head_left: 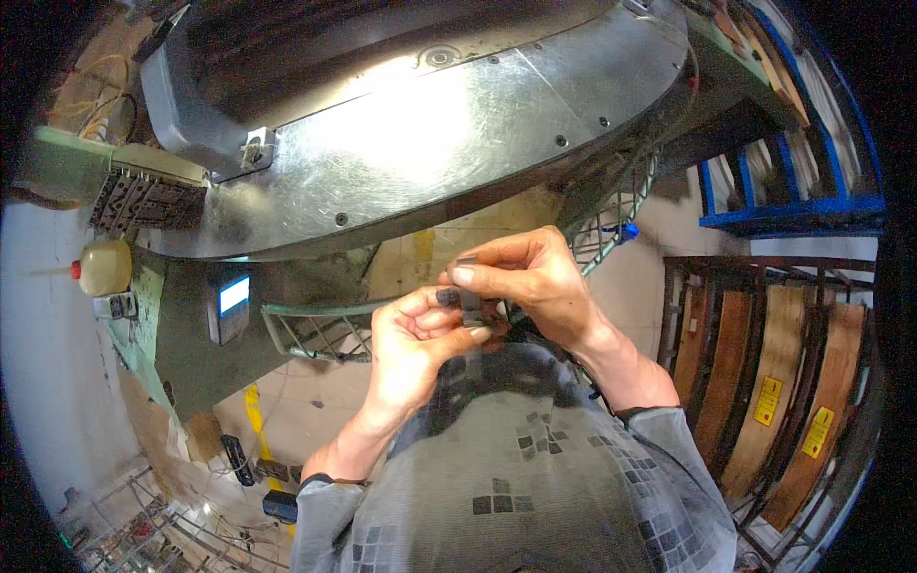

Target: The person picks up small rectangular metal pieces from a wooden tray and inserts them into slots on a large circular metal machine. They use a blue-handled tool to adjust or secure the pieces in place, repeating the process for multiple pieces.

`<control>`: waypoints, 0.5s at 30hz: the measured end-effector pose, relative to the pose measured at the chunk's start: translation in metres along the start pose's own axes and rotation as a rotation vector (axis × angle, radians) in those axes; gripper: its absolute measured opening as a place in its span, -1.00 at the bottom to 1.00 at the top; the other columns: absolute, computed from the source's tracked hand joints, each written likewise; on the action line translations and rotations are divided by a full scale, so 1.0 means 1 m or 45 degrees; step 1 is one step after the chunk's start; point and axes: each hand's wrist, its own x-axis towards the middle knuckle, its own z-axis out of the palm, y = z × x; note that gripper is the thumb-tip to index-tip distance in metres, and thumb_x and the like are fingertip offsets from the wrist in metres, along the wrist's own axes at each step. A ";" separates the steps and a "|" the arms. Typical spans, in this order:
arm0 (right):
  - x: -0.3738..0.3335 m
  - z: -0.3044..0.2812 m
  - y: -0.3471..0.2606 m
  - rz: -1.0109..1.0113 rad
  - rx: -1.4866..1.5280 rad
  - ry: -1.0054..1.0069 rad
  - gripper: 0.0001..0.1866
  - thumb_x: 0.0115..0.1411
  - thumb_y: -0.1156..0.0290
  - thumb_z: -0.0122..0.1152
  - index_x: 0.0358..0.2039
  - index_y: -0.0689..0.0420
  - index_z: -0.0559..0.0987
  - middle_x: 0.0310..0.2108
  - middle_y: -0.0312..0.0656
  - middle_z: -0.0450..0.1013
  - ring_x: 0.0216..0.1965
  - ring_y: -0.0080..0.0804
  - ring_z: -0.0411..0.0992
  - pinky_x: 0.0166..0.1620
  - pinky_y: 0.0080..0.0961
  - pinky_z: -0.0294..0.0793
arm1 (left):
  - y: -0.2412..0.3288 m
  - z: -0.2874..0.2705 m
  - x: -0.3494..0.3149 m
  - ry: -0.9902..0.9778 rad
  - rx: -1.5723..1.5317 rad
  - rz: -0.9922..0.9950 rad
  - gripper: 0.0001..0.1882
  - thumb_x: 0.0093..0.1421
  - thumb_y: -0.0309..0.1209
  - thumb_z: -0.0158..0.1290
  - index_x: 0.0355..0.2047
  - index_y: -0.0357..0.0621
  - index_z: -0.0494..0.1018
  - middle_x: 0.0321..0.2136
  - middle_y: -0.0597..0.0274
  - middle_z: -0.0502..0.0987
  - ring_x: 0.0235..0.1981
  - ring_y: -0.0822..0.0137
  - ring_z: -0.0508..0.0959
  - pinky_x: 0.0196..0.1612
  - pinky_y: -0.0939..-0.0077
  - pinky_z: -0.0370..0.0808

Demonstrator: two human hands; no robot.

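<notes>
Close together in front of my body, my left hand (409, 346) and my right hand (537, 284) are both closed in a pinch. Between them is a small grey strip (471, 307), which the fingertips of both hands grip; its exact kind cannot be made out. Dark patches cover a fingertip of each hand, perhaps a wrap or dirt. Past the hands lies the shiny curved metal bed (401, 181) of a large machine. Neither hand touches it.
A grey machine arm (191, 105) rises at the far left. Below it are a pale bottle (103, 267) with a red cap and a lit display (234, 297). Green lattice guards (320, 331) run under the bed. At right stand a blue rack (793, 212) and upright wooden boards (769, 382).
</notes>
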 end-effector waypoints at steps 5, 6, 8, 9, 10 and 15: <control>-0.017 -0.008 0.002 0.063 0.130 -0.034 -0.77 0.15 0.49 0.40 -0.22 0.37 0.67 -0.27 -0.04 0.65 -0.25 -0.45 0.60 -0.13 -0.55 0.59 | -0.008 0.014 -0.011 -0.037 -0.041 -0.038 -0.65 0.05 -0.86 0.14 -0.17 -0.30 0.52 -0.40 0.30 0.53 -0.35 0.41 0.60 -0.15 0.29 0.71; -0.019 -0.010 0.002 0.077 0.137 -0.043 -0.78 0.15 0.51 0.41 -0.22 0.37 0.67 -0.27 -0.04 0.65 -0.24 -0.44 0.61 -0.12 -0.54 0.59 | -0.010 0.016 -0.012 -0.035 -0.049 -0.044 -0.65 0.06 -0.85 0.14 -0.15 -0.31 0.52 -0.33 0.21 0.59 -0.31 0.34 0.64 -0.15 0.28 0.71; -0.021 -0.014 0.003 0.070 0.183 -0.081 -0.78 0.15 0.49 0.40 -0.23 0.36 0.67 -0.27 -0.05 0.65 -0.25 -0.45 0.61 -0.13 -0.54 0.59 | -0.015 0.019 -0.015 -0.036 -0.078 -0.060 -0.64 0.07 -0.84 0.13 -0.11 -0.32 0.51 -0.24 0.05 0.64 -0.24 0.22 0.68 -0.15 0.26 0.71; -0.023 -0.016 0.003 0.083 0.193 -0.088 -0.78 0.16 0.49 0.40 -0.23 0.36 0.67 -0.27 -0.05 0.65 -0.25 -0.45 0.61 -0.14 -0.55 0.59 | -0.017 0.020 -0.016 -0.038 -0.099 -0.072 -0.63 0.08 -0.83 0.12 -0.10 -0.33 0.51 -0.20 0.00 0.64 -0.21 0.17 0.69 -0.16 0.25 0.72; -0.025 -0.018 0.004 0.076 0.220 -0.108 -0.79 0.16 0.48 0.40 -0.23 0.35 0.67 -0.27 -0.05 0.65 -0.26 -0.46 0.61 -0.14 -0.55 0.59 | -0.019 0.022 -0.017 -0.018 -0.101 -0.110 -0.63 0.09 -0.83 0.12 -0.08 -0.33 0.51 -0.16 -0.05 0.64 -0.19 0.12 0.69 -0.17 0.24 0.72; -0.032 -0.028 0.004 0.090 0.199 -0.134 -0.79 0.16 0.44 0.40 -0.25 0.32 0.68 -0.28 -0.08 0.65 -0.28 -0.49 0.60 -0.17 -0.56 0.58 | -0.024 0.034 -0.022 -0.006 -0.163 -0.155 -0.63 0.10 -0.83 0.11 -0.08 -0.33 0.50 -0.21 -0.03 0.65 -0.21 0.11 0.70 -0.17 0.23 0.73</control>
